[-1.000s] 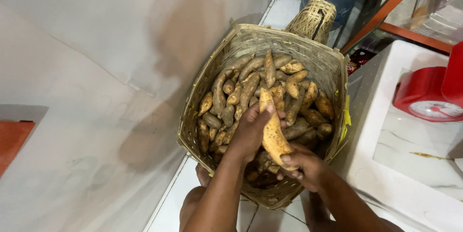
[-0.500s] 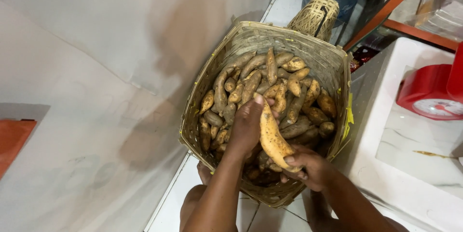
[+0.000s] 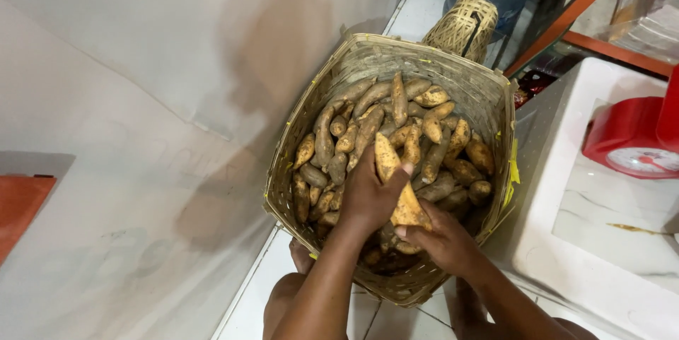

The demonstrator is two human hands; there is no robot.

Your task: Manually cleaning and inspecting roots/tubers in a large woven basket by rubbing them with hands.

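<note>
The sweet potato (image 3: 396, 184) is held over the near half of the woven basket (image 3: 488, 92), slanting from its pointed upper end down to its thick lower end. The left hand (image 3: 368, 195) wraps its middle, thumb across the front; its grip is clenched on it. The right hand (image 3: 442, 237) grasps the lower end from below with its fingertips. Many more sweet potatoes (image 3: 396, 110) fill the basket beneath. The basket stands on the tiled floor (image 3: 368, 319) beside a white wall (image 3: 141, 64). A red scale (image 3: 629, 142) sits on the white surface (image 3: 566, 255) to the right.
</note>
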